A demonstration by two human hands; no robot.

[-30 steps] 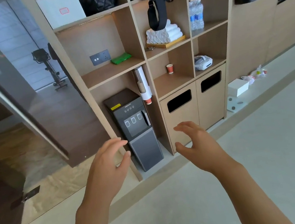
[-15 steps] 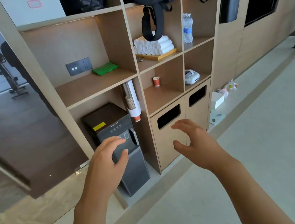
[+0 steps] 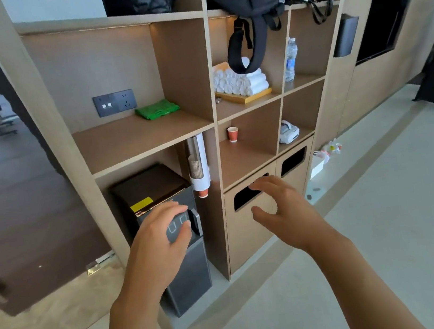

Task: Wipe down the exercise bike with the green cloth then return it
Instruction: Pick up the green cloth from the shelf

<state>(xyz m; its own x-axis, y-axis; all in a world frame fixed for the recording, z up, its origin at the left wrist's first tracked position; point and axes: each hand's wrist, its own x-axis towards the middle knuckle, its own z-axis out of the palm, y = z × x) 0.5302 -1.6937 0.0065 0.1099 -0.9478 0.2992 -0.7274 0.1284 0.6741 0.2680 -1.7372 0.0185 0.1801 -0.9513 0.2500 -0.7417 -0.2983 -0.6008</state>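
Both grips loose and empty, left hand [image 3: 161, 236] and right hand [image 3: 281, 211] well below the shelved green cloth [image 3: 157, 109].

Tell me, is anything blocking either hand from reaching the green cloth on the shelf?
Nothing visible does. The green cloth lies alone in an open-fronted compartment beside the wall socket. The left hand and right hand are both empty and lower, with open air up to it.
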